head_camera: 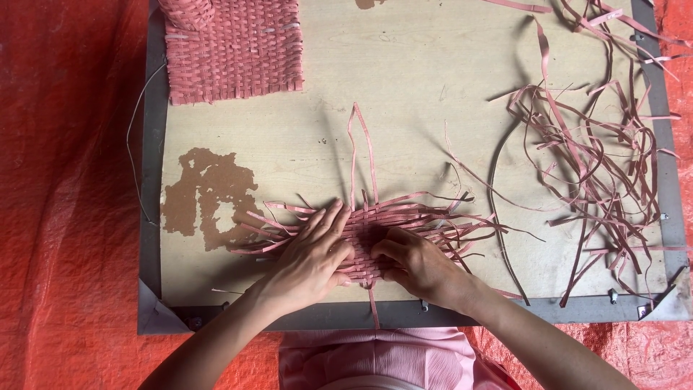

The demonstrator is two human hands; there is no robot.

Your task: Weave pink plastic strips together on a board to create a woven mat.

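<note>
- Left hand (312, 256) lies flat with open grip on the small woven patch (368, 235); right hand (419, 266) pinches its strips (near table (404, 79) edge).
- Patch small, ends loose.
- Spare strips (592, 159) right; finished mat (234, 50) far left.

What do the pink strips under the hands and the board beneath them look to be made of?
The woven strips: thin, flat, matte pink bands, likely dyed cane or plastic strapping; they curl and hold bends. The board: pale plywood by its faint grain, its top layer peeled to a brown patch, edged in a grey metal-looking frame.
</note>
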